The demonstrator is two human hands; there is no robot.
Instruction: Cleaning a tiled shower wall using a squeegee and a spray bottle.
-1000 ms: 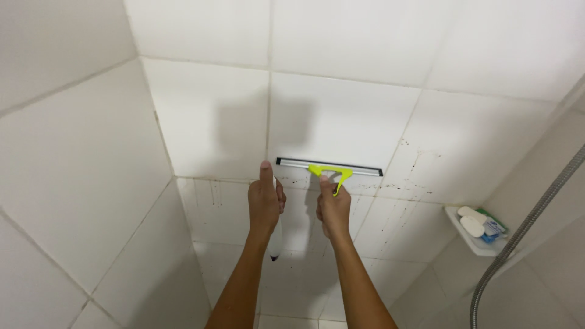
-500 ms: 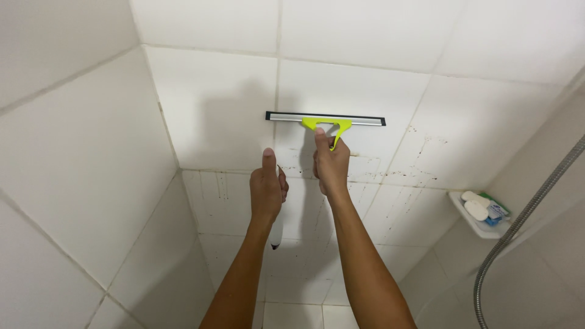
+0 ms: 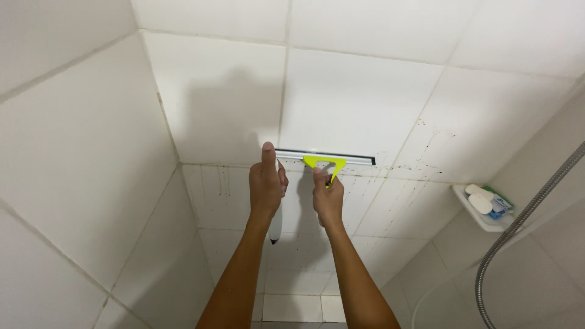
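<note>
While the right hand (image 3: pixel 329 198) is gripping the squeegee (image 3: pixel 324 159) by its yellow-green handle, the blade is sliding back down the white wall tile (image 3: pixel 353 103) toward the grout line. The left hand (image 3: pixel 266 183) is riding alongside, fingers curled round a white bottle (image 3: pixel 275 226), forefinger pointing up.

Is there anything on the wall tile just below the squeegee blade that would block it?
Nothing solid. Below the black-bladed squeegee with the yellow-green grip, held in the right hand, the white wall tile shows only dark speckled stains. The left hand holds a white object beside it.
</note>
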